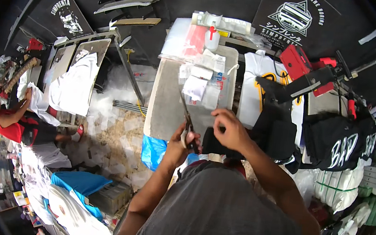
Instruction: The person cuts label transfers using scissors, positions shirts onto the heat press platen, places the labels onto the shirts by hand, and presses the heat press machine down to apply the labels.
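Observation:
My left hand [178, 147] is closed around the handles of a pair of scissors [188, 122], whose blades point up and away over the grey board [162, 99]. To its right and a little higher is my right hand [231, 130], its fingers curled in toward the thumb; whether anything small is between them cannot be made out. Dark cloth [215, 143] lies just below the right hand. Farther back on the board are small white packets [195, 87] and a clear plastic bag [211, 99] with print on it.
A white spray bottle [211, 41] stands behind the packets, beside clear plastic sheets [178, 38]. At right, a red and black press machine [296, 67] overhangs a white shirt [251, 92] and black shirts [332, 137]. Another person [11, 122] handles white cloth at far left.

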Motion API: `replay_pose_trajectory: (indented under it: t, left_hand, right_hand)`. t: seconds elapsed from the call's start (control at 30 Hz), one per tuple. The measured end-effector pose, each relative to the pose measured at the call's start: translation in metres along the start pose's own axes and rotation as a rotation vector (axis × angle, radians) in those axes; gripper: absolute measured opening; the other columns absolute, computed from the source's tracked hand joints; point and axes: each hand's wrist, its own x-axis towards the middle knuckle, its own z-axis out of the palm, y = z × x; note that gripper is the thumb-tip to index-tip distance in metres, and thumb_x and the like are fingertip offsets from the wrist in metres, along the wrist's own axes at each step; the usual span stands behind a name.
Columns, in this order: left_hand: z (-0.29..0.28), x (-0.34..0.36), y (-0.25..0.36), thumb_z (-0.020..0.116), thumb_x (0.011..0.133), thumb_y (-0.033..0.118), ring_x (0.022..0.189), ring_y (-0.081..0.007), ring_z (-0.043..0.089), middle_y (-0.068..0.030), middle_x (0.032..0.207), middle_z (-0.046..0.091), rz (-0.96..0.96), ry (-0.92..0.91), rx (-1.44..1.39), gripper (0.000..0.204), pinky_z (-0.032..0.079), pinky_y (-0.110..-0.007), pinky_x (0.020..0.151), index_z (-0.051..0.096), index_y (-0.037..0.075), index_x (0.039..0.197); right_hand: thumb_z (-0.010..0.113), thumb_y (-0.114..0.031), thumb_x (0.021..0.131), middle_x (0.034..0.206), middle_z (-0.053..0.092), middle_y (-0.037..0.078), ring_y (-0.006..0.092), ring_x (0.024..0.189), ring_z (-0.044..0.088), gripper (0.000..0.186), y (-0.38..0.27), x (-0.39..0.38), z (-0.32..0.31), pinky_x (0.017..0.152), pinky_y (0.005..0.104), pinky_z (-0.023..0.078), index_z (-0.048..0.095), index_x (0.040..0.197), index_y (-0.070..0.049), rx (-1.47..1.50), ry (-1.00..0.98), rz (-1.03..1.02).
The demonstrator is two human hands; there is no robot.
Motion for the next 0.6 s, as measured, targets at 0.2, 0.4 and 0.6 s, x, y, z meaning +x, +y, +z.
replay_pose_trajectory:
  t: [0.2,0.4,0.6]
  left_hand:
    - [0.042,0.02,0.01,0.085,0.081,0.018,0.096,-0.0199,0.064,-0.006,0.11,0.063,-0.102,-0.181,0.083,0.077,0.057,-0.037,0.082,0.043,0.007,0.144]
    - [0.073,0.031,0.039,0.085,0.077,0.011,0.099,-0.0139,0.062,-0.0085,0.117,0.065,0.224,-0.362,0.353,0.086,0.05,-0.028,0.086,0.038,0.004,0.15]
    - [0.107,0.016,0.108,0.08,0.078,0.002,0.076,-0.0084,0.063,-0.0048,0.089,0.071,0.299,-0.617,0.587,0.089,0.048,-0.022,0.074,0.032,0.003,0.153]
  right_hand:
    - [0.073,0.001,0.075,0.123,0.058,0.012,0.0366,0.117,0.056,0.019,-0.043,-0.036,-0.039,0.096,0.0424,0.05,0.06,0.088,-0.003,-0.345,-0.041,-0.246]
    - [0.076,-0.011,0.088,0.138,0.052,0.013,0.025,0.128,0.052,0.05,-0.058,-0.071,-0.087,0.102,0.0403,0.048,0.05,0.131,-0.006,0.541,0.346,0.216]
    - [0.057,-0.022,0.103,0.128,0.059,0.018,0.0268,0.111,0.064,0.037,-0.04,-0.098,-0.088,0.092,0.0398,0.055,0.048,0.133,-0.002,0.784,0.46,0.329]
